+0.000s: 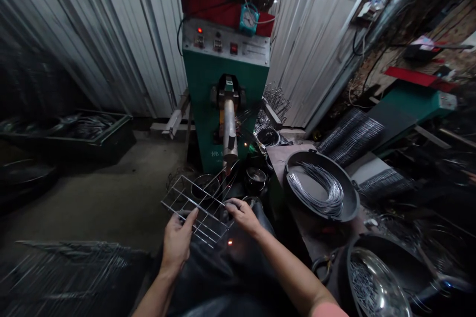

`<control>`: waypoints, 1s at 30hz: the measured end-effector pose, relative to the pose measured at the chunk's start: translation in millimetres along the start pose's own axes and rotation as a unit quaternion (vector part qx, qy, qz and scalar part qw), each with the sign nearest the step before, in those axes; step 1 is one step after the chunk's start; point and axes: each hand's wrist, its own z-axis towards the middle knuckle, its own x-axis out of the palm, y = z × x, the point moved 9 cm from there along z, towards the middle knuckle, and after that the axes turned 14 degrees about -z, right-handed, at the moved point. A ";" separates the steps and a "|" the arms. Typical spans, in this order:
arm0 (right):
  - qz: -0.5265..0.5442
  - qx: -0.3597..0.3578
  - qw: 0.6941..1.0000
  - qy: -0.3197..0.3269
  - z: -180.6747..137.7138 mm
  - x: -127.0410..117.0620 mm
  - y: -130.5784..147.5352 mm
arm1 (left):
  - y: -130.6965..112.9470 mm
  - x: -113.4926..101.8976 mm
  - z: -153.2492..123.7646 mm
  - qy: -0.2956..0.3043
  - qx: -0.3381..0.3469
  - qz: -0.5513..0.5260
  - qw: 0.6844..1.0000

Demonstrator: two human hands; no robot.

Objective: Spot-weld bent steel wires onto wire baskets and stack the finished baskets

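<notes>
Head view: machine (pixel 201 89) standing ahead, wire rack (pixel 208 213) in front of it, below its metal arm (pixel 229 124). Left hand (pixel 177 240) pinches the rack's near side, right hand (pixel 241 214) grips its right edge — fingers clamped on wire. Can't tell if the rack touches the arm's tip. Main risk, my guess: a loose pinch lets the rack tilt, so wires meet the tip out of line. Right fingers look closest to the machine's tip — a slip forward could burn or nip them. Orange spark (pixel 230 242) glows over dark lap cloth (pixel 230 270), nearer the wearer than the machine; stray sparks could scorch cloth or bare forearms.
</notes>
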 end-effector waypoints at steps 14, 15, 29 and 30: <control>0.123 0.117 0.985 0.024 -44.2 1.7 39.3 | 25.5 -40.0 -136.6 0.384 0.446 0.386 0.710; 0.138 0.128 0.982 0.032 -42.9 2.9 42.7 | 38.2 -40.0 -143.2 0.416 0.462 0.422 0.660; -0.252 0.006 0.966 -0.061 -63.7 -80.6 56.2 | 16.2 -64.7 -117.2 0.334 0.353 0.277 0.829; -0.317 0.050 0.942 -0.097 -77.8 -110.1 38.4 | 14.4 -66.7 -115.7 0.326 0.342 0.256 0.844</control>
